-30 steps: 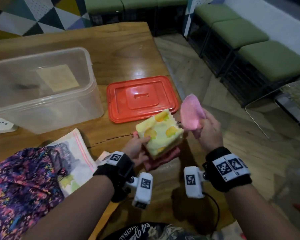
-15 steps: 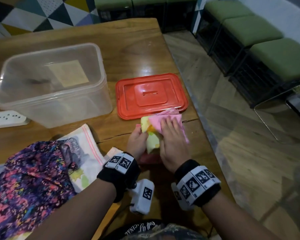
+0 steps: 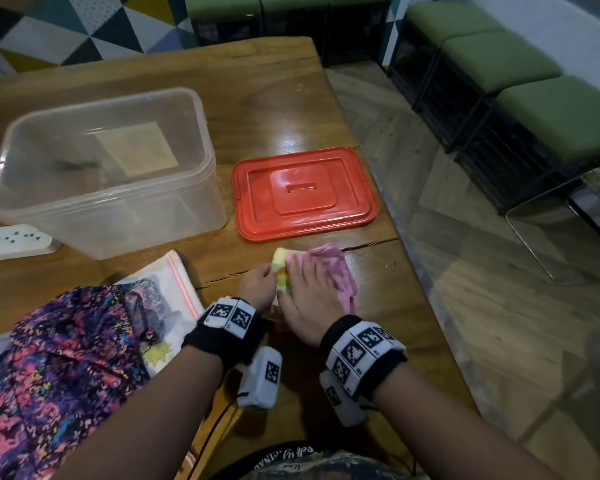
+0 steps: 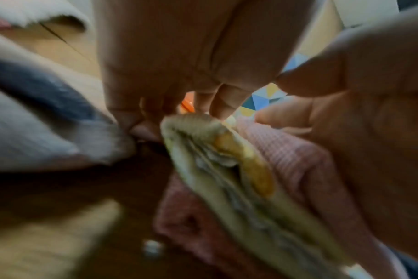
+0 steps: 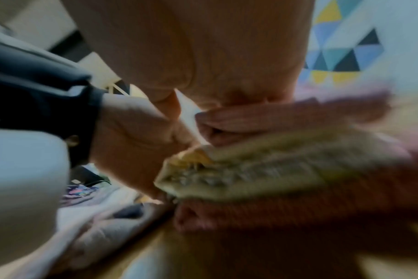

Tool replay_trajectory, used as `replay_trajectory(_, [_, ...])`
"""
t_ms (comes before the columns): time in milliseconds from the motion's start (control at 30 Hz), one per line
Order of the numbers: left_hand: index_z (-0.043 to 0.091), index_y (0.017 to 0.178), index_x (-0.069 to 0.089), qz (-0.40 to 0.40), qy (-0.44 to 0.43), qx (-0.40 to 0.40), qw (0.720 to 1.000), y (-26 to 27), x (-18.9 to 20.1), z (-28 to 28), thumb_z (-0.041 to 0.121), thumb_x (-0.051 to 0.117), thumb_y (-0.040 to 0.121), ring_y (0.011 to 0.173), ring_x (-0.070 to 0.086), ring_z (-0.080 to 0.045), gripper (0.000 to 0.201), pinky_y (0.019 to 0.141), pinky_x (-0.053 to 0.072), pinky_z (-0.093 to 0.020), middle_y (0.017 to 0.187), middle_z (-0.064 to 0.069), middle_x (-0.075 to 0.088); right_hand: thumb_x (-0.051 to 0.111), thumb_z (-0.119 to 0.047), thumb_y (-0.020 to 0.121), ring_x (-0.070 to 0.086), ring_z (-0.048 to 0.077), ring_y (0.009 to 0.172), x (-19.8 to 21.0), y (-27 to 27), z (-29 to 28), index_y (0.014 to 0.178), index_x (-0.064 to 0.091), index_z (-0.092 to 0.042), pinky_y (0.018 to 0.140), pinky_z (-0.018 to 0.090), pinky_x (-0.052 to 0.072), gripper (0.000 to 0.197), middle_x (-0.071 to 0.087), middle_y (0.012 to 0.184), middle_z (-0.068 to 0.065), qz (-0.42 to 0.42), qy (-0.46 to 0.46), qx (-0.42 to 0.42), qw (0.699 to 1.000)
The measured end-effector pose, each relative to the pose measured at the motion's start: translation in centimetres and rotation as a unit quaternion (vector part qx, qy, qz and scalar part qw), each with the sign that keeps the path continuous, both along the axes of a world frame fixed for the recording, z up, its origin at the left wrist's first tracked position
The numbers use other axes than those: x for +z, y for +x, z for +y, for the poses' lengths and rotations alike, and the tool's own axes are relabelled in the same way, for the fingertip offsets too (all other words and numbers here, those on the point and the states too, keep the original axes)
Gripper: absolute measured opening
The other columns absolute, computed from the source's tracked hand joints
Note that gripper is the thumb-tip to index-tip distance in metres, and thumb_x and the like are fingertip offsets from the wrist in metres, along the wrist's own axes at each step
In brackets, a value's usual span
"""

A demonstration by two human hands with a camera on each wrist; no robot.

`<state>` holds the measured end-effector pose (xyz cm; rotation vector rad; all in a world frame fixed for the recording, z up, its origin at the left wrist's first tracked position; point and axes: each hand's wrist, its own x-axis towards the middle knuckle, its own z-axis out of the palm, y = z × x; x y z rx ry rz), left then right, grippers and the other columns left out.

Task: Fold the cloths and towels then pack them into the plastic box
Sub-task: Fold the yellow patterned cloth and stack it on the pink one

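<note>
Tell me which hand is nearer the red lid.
Right. The right hand lies flat on the pink cloth, its fingertips just short of the red lid. The left hand sits farther back and left, pinching the yellow towel.

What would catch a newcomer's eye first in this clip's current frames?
Probably the bright red lid lying flat on the wooden table, right of the clear plastic box. Just in front of it, the right hand presses flat on a pink cloth laid over a yellow towel, which the left hand holds at its edge.
</note>
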<state>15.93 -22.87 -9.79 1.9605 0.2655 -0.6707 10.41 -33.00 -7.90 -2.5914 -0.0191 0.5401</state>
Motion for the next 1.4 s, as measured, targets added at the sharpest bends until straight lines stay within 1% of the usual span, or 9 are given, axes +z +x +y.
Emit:
replay_trajectory(267, [0.008,0.123,0.058,0.029,-0.003,-0.04,0.999,-2.5,1.1,-0.2,0.011,0.042,0.093,0.111,0.058,-0.034,0.034,0.1,0.044,-0.046,0.121,-0.018,0.061,0.018,-0.04,0.083,-0.019,0.028,0.142,-1.0,0.6,-0.7,0.148,-0.01,-0.017,0.115,0.046,-0.01,0.074,-0.017,0.156,0.011,0.084,0.011,0.024,0.996])
replay_trajectory(467, [0.015,0.11,0.057,0.049,0.016,-0.044,0.998,-3.4,2.2,0.4,0.014,0.056,0.089,0.086,0.065,-0.034,0.021,0.071,0.057,-0.041,0.106,-0.018,0.066,0.048,-0.027,0.079,-0.012,0.025,0.145,0.0,-1.1,-2.6,0.148,0.002,-0.01,0.113,0.035,-0.014,0.085,-0.005,0.157,0.011,-0.06,-0.041,0.063,0.995])
replay_trajectory(567, [0.016,0.112,0.052,0.074,-0.004,0.004,0.997,-3.2,2.2,0.6,0.013,0.063,0.086,0.064,0.062,-0.018,0.028,0.05,0.053,-0.023,0.097,-0.013,0.066,0.053,-0.023,0.084,0.005,0.023,0.145,0.7,-2.1,-3.9,0.146,0.018,-0.009,0.117,0.032,-0.002,0.072,0.014,0.156,0.01,-0.105,-0.064,0.015,0.992])
replay_trajectory(667, [0.005,0.106,0.057,0.09,-0.07,0.057,0.992,-3.5,2.3,-0.1,0.01,0.061,0.088,0.068,0.061,-0.016,0.019,0.05,0.053,-0.021,0.084,-0.009,0.062,0.05,-0.019,0.089,0.039,0.019,0.13,1.4,-2.9,-4.6,0.127,0.049,-0.014,0.112,0.031,0.025,0.038,0.049,0.135,0.004,-0.124,-0.062,-0.013,0.99])
replay_trajectory(833, [0.008,0.094,0.053,0.109,-0.121,0.11,0.981,-4.3,1.8,-1.0,0.008,0.06,0.088,0.074,0.061,-0.018,0.01,0.051,0.056,-0.024,0.095,-0.013,0.06,0.048,-0.012,0.092,0.059,0.028,0.108,2.1,-3.0,-4.1,0.119,0.06,-0.009,0.092,0.036,0.044,0.029,0.063,0.119,0.012,-0.2,0.02,-0.076,0.977])
replay_trajectory(1067, [0.006,0.105,0.049,0.165,-0.088,0.071,0.98,-4.9,0.9,-0.1,0.011,0.062,0.087,0.074,0.062,-0.02,0.023,0.068,0.056,-0.034,0.096,-0.016,0.062,0.052,-0.039,0.089,0.045,0.018,0.109,1.3,-2.2,-6.6,0.12,0.049,-0.016,0.094,0.033,0.039,0.039,0.049,0.116,0.002,-0.153,0.001,-0.228,0.962])
replay_trajectory(1167, [0.006,0.11,0.048,0.158,-0.071,0.052,0.983,-4.6,1.0,-0.1,0.012,0.062,0.087,0.071,0.062,-0.019,0.027,0.07,0.056,-0.034,0.095,-0.014,0.062,0.05,-0.052,0.087,0.048,0.02,0.101,1.4,-1.7,-8.2,0.098,0.051,-0.022,0.093,0.037,0.038,0.032,0.051,0.101,0.0,-0.066,-0.089,-0.227,0.968])
replay_trajectory(1300, [0.005,0.115,0.048,0.154,-0.056,0.043,0.986,-4.5,1.3,-0.2,0.012,0.061,0.088,0.07,0.061,-0.016,0.031,0.059,0.056,-0.026,0.093,-0.012,0.061,0.056,-0.034,0.088,0.053,0.019,0.095,1.6,-1.3,-8.7,0.082,0.052,-0.024,0.085,0.035,0.033,0.012,0.054,0.086,-0.007,-0.101,-0.074,-0.217,0.968])
replay_trajectory(1400, [0.006,0.114,0.049,0.155,-0.049,0.04,0.986,-4.4,1.3,-0.2,0.012,0.062,0.087,0.072,0.062,-0.017,0.031,0.063,0.056,-0.029,0.095,-0.011,0.062,0.054,-0.044,0.087,0.053,0.016,0.087,1.9,-1.2,-8.7,0.089,0.05,-0.025,0.086,0.036,0.032,0.019,0.059,0.087,-0.009,-0.097,-0.059,-0.205,0.972])
